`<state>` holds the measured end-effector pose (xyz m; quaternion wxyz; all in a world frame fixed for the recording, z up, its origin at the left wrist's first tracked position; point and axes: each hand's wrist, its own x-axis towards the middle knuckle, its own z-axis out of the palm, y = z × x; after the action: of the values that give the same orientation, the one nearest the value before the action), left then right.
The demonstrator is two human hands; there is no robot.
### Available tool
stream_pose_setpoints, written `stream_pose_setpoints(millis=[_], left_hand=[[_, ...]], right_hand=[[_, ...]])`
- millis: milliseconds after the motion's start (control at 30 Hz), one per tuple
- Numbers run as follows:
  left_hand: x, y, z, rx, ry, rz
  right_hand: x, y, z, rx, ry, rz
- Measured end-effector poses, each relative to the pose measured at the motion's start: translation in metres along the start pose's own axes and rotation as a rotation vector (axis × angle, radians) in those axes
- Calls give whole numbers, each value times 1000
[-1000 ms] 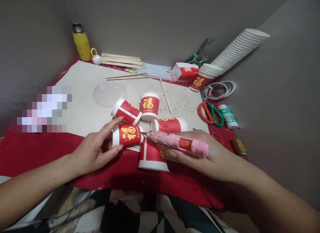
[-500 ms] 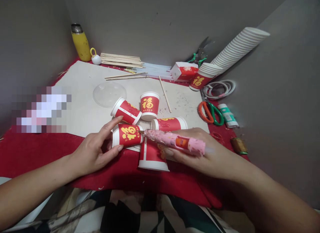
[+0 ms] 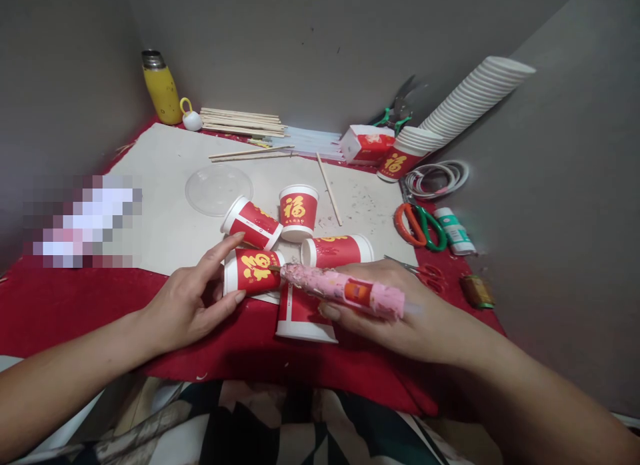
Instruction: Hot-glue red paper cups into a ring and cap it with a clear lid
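Note:
Several red-and-white paper cups with gold characters lie in a ring with their bases inward. My left hand (image 3: 195, 295) has its thumb and fingers around the left paper cup (image 3: 253, 272), which lies on its side. In my right hand (image 3: 395, 312) is a pink hot glue gun (image 3: 340, 285), its tip at the base end of that cup's printed side. Beyond them are a paper cup (image 3: 255, 222) at upper left, another cup (image 3: 299, 212) at the top and a third (image 3: 340, 250) at right. The nearest cup (image 3: 305, 318) is partly covered by the glue gun.
A grey board (image 3: 160, 205) covers part of the red cloth (image 3: 210, 355). At the back stand a yellow bottle (image 3: 163, 88), wooden sticks (image 3: 243, 122) and a leaning cup stack (image 3: 475, 98). Orange-and-green-handled scissors (image 3: 420, 226) and a coiled cable (image 3: 437, 178) lie right. A clear lid (image 3: 219, 190) lies left.
The glue gun in my right hand has moved slightly left and down, its tip further over the left cup's printed side. My left hand stays on that cup.

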<state>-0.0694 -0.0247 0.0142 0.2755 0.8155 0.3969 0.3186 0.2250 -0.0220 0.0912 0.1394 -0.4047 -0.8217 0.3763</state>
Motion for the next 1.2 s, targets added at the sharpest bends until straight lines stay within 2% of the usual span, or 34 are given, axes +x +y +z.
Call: stream_pose_setpoints(millis=[300,667,967,1200], left_hand=[[1,2,-2,-3,-10,-14],[0,1,-1,56,13,3],[0,0,0,56,5,17],[1,0,-1,71,22,15]], right_hand=[[-7,10,-1,-97,72,33],[2,2,2,-75,45,-6],[-4,1,1,-108,77,10],[0,1,4,-67,48,-16]])
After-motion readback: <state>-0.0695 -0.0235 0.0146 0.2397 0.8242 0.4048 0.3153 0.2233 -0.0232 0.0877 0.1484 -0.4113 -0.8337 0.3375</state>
